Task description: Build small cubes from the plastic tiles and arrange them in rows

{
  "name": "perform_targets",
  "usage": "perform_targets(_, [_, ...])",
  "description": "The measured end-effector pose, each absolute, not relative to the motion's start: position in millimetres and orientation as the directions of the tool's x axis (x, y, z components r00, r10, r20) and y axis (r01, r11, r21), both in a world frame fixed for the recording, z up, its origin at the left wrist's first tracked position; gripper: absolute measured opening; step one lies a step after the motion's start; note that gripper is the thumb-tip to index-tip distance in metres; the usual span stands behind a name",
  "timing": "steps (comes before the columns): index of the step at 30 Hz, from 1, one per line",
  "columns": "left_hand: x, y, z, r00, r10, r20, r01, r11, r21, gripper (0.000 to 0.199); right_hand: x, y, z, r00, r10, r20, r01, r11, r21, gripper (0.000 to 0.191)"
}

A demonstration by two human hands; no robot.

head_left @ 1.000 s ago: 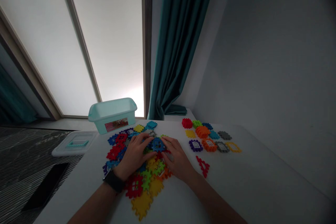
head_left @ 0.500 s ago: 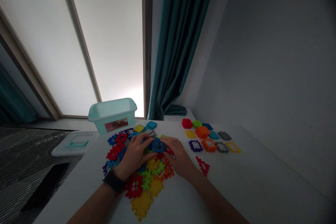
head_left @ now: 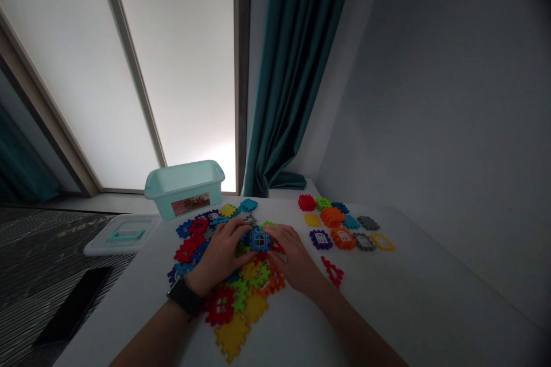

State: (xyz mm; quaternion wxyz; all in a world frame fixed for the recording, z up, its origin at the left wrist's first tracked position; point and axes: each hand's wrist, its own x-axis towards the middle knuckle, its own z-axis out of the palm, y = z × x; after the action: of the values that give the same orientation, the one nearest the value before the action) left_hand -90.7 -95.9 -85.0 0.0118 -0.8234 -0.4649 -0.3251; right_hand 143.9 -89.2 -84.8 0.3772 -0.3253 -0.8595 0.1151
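Between both hands is a blue notched square building tile (head_left: 259, 239) with a pale window frame in its middle. My left hand (head_left: 226, 246), with a dark watch on its wrist, grips the tile's left side with thumb and fingers. On the right side, my right hand (head_left: 290, 249) pinches it the same way. Beneath the hands spreads a loose pile of coloured notched tiles, among them a red window tile (head_left: 220, 305), a yellow tile (head_left: 232, 337) and an orange tile (head_left: 275, 282). The hands hide part of this pile.
A mint plastic bin (head_left: 185, 186) stands at the back left, beside a clear lid (head_left: 123, 234). To the right lie grouped tiles, including an orange stack (head_left: 332, 217) and a purple window tile (head_left: 321, 239). A red triangular piece (head_left: 332, 272) lies nearer me.
The pale window frame now shows clearly in the blue tile's opening, where the pile's colours showed before. Both hands have stayed almost in place.
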Motion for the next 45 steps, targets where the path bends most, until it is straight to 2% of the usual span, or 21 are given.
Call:
perform_targets(4, [-91, -96, -84, 0.359, 0.761, 0.54, 0.759, -0.575, 0.305, 0.046, 144, -89, -84, -0.527, 0.626, 0.574, 0.471, 0.778, -0.416, 0.044])
perform_targets(13, [-87, -100, -77, 0.328, 0.758, 0.564, 0.738, -0.578, 0.348, 0.05, 140, -92, -85, -0.472, 0.625, 0.622, 0.455, 0.776, -0.436, 0.045])
perform_targets(20, [-85, -102, -76, 0.329, 0.745, 0.58, 0.732, -0.59, 0.342, 0.046, 135, -97, -85, -0.448, 0.642, 0.622, 0.46, 0.762, -0.455, 0.047])
perform_targets(26, [-84, -100, -78, 0.317, 0.759, 0.569, 0.708, -0.589, 0.39, 0.033, 133, -97, -88, -0.431, 0.655, 0.62, 0.483, 0.748, -0.455, 0.051])
perform_targets(30, [-86, -98, -79, 0.322, 0.769, 0.552, 0.691, -0.589, 0.418, 0.035, 135, -95, -89, -0.44, 0.657, 0.612, 0.499, 0.746, -0.442, 0.051])
perform_targets(38, [-90, -101, -78, 0.457, 0.755, 0.47, 0.699, -0.632, 0.334, 0.045, 144, -90, -83, -0.55, 0.626, 0.553, 0.492, 0.778, -0.39, 0.042])
perform_targets(45, [-92, -100, -79, 0.468, 0.731, 0.496, 0.713, -0.644, 0.277, 0.041, 147, -93, -74, -0.566, 0.664, 0.489, 0.471, 0.747, -0.469, 0.038])
